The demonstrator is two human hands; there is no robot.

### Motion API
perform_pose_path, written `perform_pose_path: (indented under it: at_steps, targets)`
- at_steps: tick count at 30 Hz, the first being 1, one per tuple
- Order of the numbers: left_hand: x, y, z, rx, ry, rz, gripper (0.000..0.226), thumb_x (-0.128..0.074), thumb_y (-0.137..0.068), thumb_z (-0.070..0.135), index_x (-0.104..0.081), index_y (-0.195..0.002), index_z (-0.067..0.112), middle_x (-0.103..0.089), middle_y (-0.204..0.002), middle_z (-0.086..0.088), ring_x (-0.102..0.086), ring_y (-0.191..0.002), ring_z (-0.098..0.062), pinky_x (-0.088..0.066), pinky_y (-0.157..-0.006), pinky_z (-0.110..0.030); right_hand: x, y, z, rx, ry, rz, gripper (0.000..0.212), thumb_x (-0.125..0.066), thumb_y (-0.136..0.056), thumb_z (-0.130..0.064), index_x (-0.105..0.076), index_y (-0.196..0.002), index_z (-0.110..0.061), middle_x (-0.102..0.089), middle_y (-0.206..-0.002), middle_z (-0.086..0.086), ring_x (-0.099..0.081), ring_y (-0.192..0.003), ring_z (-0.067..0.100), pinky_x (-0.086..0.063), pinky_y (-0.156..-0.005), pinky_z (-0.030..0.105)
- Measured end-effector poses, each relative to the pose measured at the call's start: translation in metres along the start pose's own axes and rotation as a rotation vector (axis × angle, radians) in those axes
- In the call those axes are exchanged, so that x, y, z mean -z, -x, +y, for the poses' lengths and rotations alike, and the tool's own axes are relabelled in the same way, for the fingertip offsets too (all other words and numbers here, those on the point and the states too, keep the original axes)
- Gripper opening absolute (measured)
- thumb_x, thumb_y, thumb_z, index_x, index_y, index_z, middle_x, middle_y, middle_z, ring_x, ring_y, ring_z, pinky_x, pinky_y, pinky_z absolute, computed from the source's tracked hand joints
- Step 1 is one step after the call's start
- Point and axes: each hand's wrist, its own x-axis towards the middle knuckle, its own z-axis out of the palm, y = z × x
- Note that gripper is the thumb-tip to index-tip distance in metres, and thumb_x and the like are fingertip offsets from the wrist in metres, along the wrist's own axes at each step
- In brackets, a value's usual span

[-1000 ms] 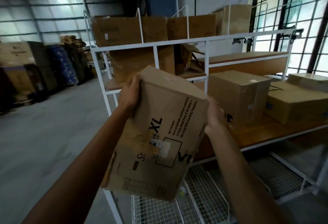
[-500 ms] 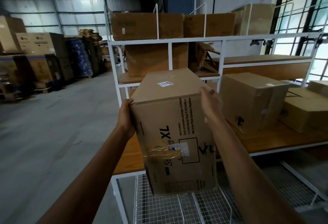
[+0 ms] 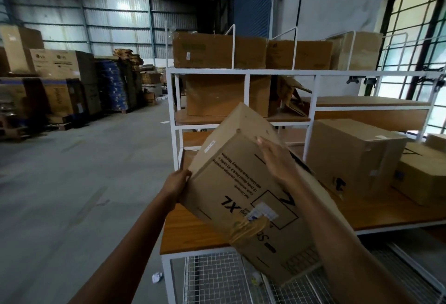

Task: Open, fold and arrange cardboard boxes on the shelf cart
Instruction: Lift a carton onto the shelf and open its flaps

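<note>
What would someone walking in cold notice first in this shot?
The tilted cardboard box marked XL fills the centre, gripped by the left hand at its lower left edge while the right hand lies flat on its printed face. Behind stands the white shelf cart, with a closed box on its wooden shelf at right and a row of boxes on top.

A brown cardboard box (image 3: 241, 183) printed with black text and a large "XL" is held tilted, one corner up and its taped, crumpled end down, in front of the white-framed shelf cart (image 3: 243, 71). The left hand (image 3: 177, 180) grips its left corner. The right hand (image 3: 275, 159) lies flat on the printed face, fingers (image 3: 261, 143) straight near the upper edge. Right of those fingers a closed box (image 3: 354, 156) stands on the wooden shelf, with another box (image 3: 420, 178) beyond it. Above the fingers, more boxes (image 3: 217, 50) fill the upper shelves.
</note>
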Motion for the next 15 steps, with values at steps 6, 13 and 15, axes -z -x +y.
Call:
perform_pose_path:
  at_steps: [6, 13, 15]
  targets:
    - [0.013, -0.017, -0.047, -0.005, -0.118, 0.022, 0.039, -0.032, -0.104, 0.034, -0.064, -0.097, 0.013, -0.064, -0.104, -0.009, -0.059, -0.090, -0.019, -0.045, -0.072, -0.032, -0.019, 0.002, 0.007, -0.132, 0.117, -0.245, 0.063, -0.020, -0.099, -0.063, -0.037, -0.149, -0.029, -0.037, -0.156, 0.002, -0.033, -0.143, 0.026, -0.024, -0.113, 0.046]
    - [0.022, 0.000, -0.095, 0.091, 0.187, -0.140, 0.045, -0.029, -0.105, 0.038, -0.067, -0.107, 0.014, -0.071, -0.104, -0.006, -0.064, -0.099, -0.024, -0.049, -0.077, -0.031, -0.082, 0.007, 0.024, -0.145, 0.306, -0.337, 0.095, -0.012, -0.074, -0.091, -0.023, -0.153, -0.038, -0.010, -0.165, 0.001, -0.019, -0.149, 0.030, -0.018, -0.114, 0.062]
    - [0.017, 0.004, -0.104, 0.118, 0.376, -0.140, 0.048, -0.030, -0.105, 0.044, -0.066, -0.115, 0.014, -0.074, -0.107, -0.006, -0.067, -0.103, -0.025, -0.053, -0.078, -0.031, -0.108, 0.018, 0.022, -0.096, 0.478, -0.397, 0.079, -0.018, -0.087, -0.078, -0.023, -0.153, -0.035, -0.011, -0.165, 0.003, -0.024, -0.146, 0.035, -0.019, -0.112, 0.063]
